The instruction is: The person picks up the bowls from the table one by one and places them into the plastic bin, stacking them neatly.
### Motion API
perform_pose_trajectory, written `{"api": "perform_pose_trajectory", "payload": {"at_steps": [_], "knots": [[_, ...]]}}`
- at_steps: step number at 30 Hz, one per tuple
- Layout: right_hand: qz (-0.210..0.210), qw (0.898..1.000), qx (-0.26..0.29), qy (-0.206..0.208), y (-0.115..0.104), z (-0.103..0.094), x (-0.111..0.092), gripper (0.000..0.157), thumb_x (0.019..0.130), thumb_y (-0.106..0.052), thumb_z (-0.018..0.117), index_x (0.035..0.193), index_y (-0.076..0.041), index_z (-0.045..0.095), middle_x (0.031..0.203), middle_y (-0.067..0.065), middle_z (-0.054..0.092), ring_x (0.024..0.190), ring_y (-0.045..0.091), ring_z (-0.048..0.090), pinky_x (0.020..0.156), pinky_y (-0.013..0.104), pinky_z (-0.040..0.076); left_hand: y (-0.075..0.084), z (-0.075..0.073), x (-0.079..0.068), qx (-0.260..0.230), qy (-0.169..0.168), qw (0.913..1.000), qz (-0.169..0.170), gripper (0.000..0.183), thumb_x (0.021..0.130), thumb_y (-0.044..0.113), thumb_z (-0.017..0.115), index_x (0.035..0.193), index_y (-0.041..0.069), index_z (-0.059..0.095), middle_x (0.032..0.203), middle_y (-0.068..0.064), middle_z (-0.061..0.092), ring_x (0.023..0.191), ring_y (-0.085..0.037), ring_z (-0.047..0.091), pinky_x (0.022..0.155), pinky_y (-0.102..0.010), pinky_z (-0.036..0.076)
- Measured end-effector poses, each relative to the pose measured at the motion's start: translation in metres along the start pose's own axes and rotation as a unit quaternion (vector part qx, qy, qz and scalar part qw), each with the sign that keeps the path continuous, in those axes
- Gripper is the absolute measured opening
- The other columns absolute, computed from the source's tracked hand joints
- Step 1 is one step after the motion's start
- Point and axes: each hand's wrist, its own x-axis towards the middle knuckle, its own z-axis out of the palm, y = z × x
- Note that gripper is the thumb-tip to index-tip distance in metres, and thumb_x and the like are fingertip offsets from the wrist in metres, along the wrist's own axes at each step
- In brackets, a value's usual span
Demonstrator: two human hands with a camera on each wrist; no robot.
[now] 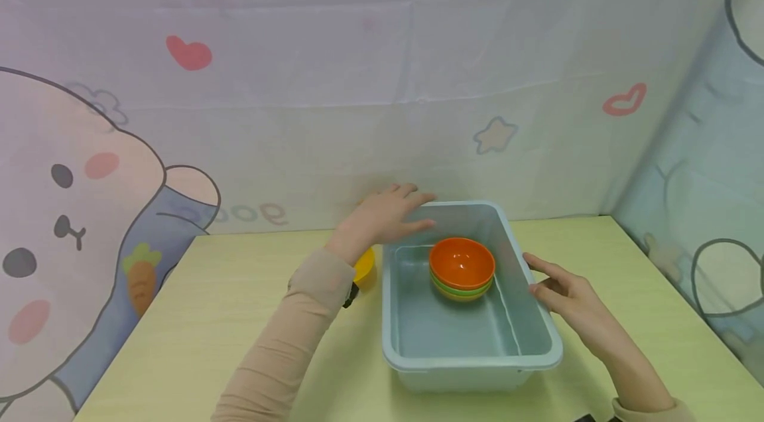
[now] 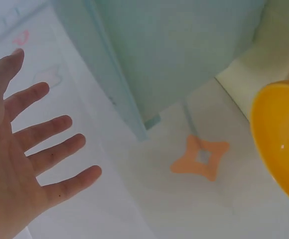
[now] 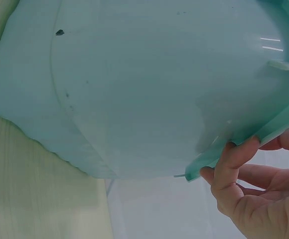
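Observation:
A light blue plastic bin (image 1: pixel 471 363) stands on the table. Inside it, toward the far end, sits a stack of bowls: an orange bowl (image 1: pixel 462 263) on top, with a green bowl (image 1: pixel 464 291) and a yellowish one showing beneath. My left hand (image 1: pixel 388 215) is over the bin's far left corner, its fingers spread and holding nothing. Partly hidden behind that wrist is a yellow bowl (image 1: pixel 365 265), left of the bin; the left wrist view shows it tilted at the right edge. On the opposite side, my right hand (image 1: pixel 564 289) touches the bin's right rim from outside with bent fingertips.
The pale wooden table (image 1: pixel 239 296) extends to both sides of the bin. Behind it hangs a white printed cloth (image 1: pixel 334 77) with hearts and a cartoon animal, and another printed cloth (image 1: pixel 692 210) closes off the right side.

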Motion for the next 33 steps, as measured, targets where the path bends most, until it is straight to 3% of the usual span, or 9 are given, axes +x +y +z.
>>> {"api": "perform_pose_trajectory", "payload": {"at_steps": [9, 20, 33], "knots": [[0.01, 1.0, -0.004, 0.001, 0.0, 0.001, 0.0, 0.056, 0.099, -0.021, 0.052, 0.149, -0.005, 0.032, 0.097, 0.011, 0.064, 0.083, 0.007, 0.06, 0.075, 0.022, 0.05, -0.018, 0.013, -0.004, 0.012, 0.043, 0.9989, 0.014, 0.053, 0.099, 0.05, 0.044, 0.148, 0.031, 0.037, 0.155, -0.006, 0.036, 0.142, -0.028, 0.036, 0.113, -0.052, 0.032], [0.013, 1.0, -0.006, 0.002, 0.0, 0.0, -0.001, 0.056, 0.099, -0.021, 0.052, 0.149, -0.003, 0.032, 0.096, 0.01, 0.065, 0.082, 0.007, 0.06, 0.075, 0.022, 0.05, -0.034, 0.025, -0.016, 0.008, 0.058, 0.9982, 0.014, 0.053, 0.099, 0.047, 0.044, 0.149, 0.029, 0.035, 0.155, -0.008, 0.035, 0.142, -0.032, 0.035, 0.112, -0.057, 0.032], [0.015, 1.0, -0.007, 0.0, -0.002, 0.001, -0.002, 0.057, 0.099, -0.022, 0.051, 0.15, -0.005, 0.032, 0.099, 0.013, 0.065, 0.083, 0.008, 0.061, 0.075, 0.023, 0.05, -0.05, 0.043, -0.03, -0.009, 0.076, 0.9968, -0.023, 0.055, 0.1, 0.048, 0.042, 0.15, 0.028, 0.033, 0.157, -0.006, 0.032, 0.144, -0.031, 0.031, 0.111, -0.06, 0.031]]}}
